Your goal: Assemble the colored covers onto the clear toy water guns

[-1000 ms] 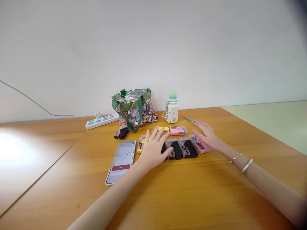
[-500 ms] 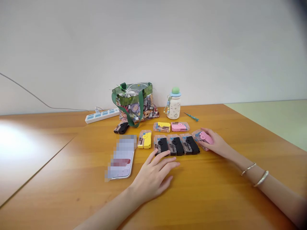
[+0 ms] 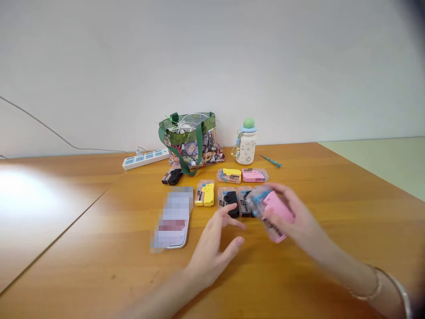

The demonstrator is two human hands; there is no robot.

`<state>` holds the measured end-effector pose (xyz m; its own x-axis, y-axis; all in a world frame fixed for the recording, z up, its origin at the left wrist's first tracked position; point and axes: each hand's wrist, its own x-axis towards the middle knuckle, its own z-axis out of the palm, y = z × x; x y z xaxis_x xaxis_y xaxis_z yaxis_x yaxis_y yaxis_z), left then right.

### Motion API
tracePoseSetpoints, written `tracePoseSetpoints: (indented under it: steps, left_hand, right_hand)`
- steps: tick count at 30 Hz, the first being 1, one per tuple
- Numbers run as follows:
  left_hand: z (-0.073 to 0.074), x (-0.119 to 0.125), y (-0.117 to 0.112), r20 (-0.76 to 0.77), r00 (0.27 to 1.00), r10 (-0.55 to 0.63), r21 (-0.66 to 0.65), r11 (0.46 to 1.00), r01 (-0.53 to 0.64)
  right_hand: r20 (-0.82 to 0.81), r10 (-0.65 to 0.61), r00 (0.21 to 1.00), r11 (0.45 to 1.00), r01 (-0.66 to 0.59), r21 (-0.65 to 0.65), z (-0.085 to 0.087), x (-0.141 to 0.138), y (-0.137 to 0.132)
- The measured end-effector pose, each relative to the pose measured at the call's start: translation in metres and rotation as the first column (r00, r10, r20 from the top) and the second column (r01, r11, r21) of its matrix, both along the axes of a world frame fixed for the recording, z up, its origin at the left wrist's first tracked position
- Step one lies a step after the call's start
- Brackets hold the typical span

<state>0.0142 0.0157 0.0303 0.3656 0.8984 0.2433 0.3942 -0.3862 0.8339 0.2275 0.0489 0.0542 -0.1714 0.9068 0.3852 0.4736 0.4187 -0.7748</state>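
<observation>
My right hand (image 3: 297, 217) grips a pink and clear plastic gadget (image 3: 276, 209), tilted and held above the table, slightly blurred by motion. Nearby, my left hand (image 3: 214, 252) is open, thumb and fingers apart, with nothing in it. Its fingertips overlap the lower edge of a black and clear gadget (image 3: 229, 201); whether they touch it I cannot tell. A second black gadget (image 3: 245, 204) lies beside that one, and the held piece mostly hides a third. Behind them are a yellow gadget (image 3: 231, 174) and another pink gadget (image 3: 254, 175); one more yellow gadget (image 3: 206, 194) lies further left.
A phone (image 3: 175, 217) with a blurred screen lies left of my left hand. Toward the wall are a tote bag (image 3: 191, 148), a bottle (image 3: 246, 148), a power strip (image 3: 146, 158) and a small teal screwdriver-like tool (image 3: 272, 161). A black gadget (image 3: 172, 176) lies before the bag.
My right hand has lifted the pink gadget off the table and brought it left and nearer. The left hand has turned, thumb spread toward it. The view has shifted slightly.
</observation>
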Motion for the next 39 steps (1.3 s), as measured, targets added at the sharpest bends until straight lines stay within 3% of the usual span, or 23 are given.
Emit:
tracePoseSetpoints:
  steps: [2, 5, 12, 18, 20, 24, 29, 33, 35, 39]
  left_hand:
    - [-0.001, 0.001, -0.003, 0.067, 0.998, -0.002, -0.067, 0.998, 0.007]
    - [-0.004, 0.002, -0.006, 0.110, 0.993, 0.030, -0.118, 0.993, -0.017]
    - [-0.007, 0.002, -0.003, 0.272, 0.962, 0.024, -0.289, 0.956, 0.058]
    - [-0.009, 0.001, -0.002, 0.240, 0.970, 0.045, -0.368, 0.928, 0.048]
    - [-0.010, 0.000, -0.001, 0.237, 0.971, 0.029, -0.386, 0.920, 0.067]
    - [-0.008, -0.001, 0.001, 0.314, 0.949, -0.002, -0.369, 0.921, 0.124]
    - [-0.007, -0.004, 0.002, 0.383, 0.918, -0.105, -0.394, 0.880, 0.265]
    - [-0.007, -0.006, 0.002, 0.438, 0.887, -0.144, -0.388, 0.860, 0.331]
    - [-0.006, -0.006, 0.003, 0.463, 0.880, -0.101, -0.402, 0.861, 0.310]
    - [-0.003, -0.005, 0.004, 0.500, 0.861, 0.091, -0.403, 0.905, 0.139]
  right_hand:
    - [-0.153, 0.117, 0.981, 0.988, -0.131, -0.086, -0.012, -0.024, -0.013]
    - [-0.216, 0.198, 0.956, 0.963, -0.231, -0.138, -0.029, -0.046, -0.024]
    - [-0.301, 0.322, 0.898, 0.878, -0.402, -0.261, -0.036, -0.044, -0.021]
    - [-0.275, 0.293, 0.916, 0.886, -0.368, -0.282, -0.036, -0.043, -0.018]
    - [-0.321, 0.283, 0.904, 0.863, -0.386, -0.327, -0.037, -0.043, -0.017]
    - [-0.404, 0.364, 0.839, 0.754, -0.520, -0.400, -0.037, -0.036, -0.007]
    - [-0.352, 0.536, 0.767, 0.568, -0.636, -0.521, -0.033, -0.018, 0.016]
    - [-0.353, 0.581, 0.733, 0.485, -0.660, -0.574, -0.029, -0.012, 0.023]
    - [-0.390, 0.542, 0.745, 0.506, -0.659, -0.556, -0.030, -0.013, 0.021]
    - [-0.456, 0.426, 0.782, 0.696, -0.605, -0.387, -0.037, -0.019, 0.016]
